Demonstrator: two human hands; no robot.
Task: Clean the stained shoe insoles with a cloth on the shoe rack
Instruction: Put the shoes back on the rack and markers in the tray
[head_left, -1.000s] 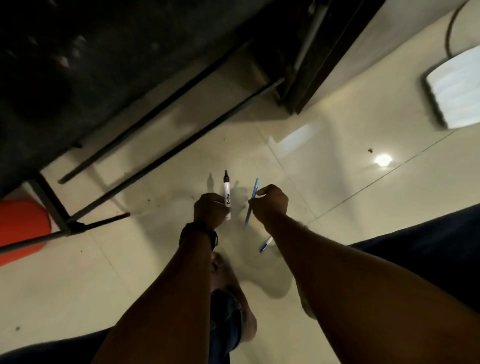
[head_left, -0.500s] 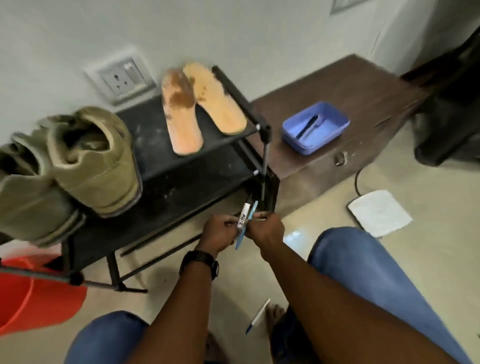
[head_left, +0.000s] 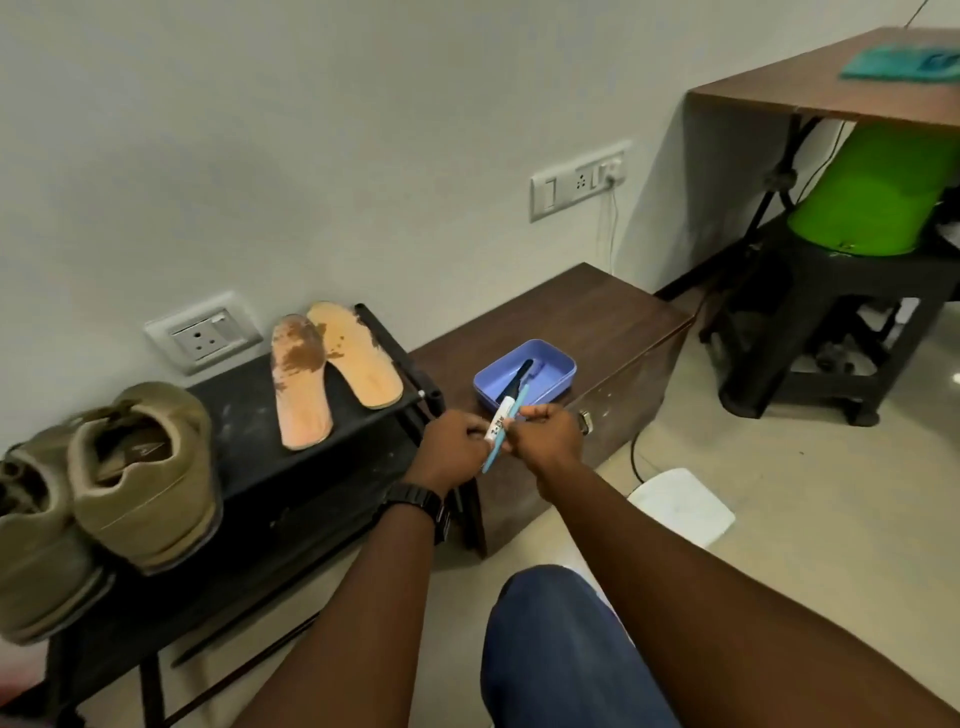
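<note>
Two tan insoles lie side by side on the top of the black shoe rack (head_left: 249, 415): the left insole (head_left: 298, 382) has large brown stains, the right insole (head_left: 356, 356) has smaller ones near its far end. My left hand (head_left: 452, 449) grips a white marker (head_left: 498, 421) with a black cap. My right hand (head_left: 545, 436) pinches a light blue pen (head_left: 501, 439) that crosses the marker. Both hands hover just right of the rack, in front of a blue tray (head_left: 561, 371). A teal cloth (head_left: 904, 62) lies on the table at top right.
A pair of olive shoes (head_left: 119, 488) stands on the rack's left end. The blue tray holds a dark pen and sits on a low brown cabinet (head_left: 597, 322). A white cloth (head_left: 680, 506) lies on the floor. A green bucket (head_left: 872, 192) sits on a black stool under the table.
My view rose from the floor under the rack to the rack top and the wall. Both hands lifted with the marker and the pen, toward the blue tray.
</note>
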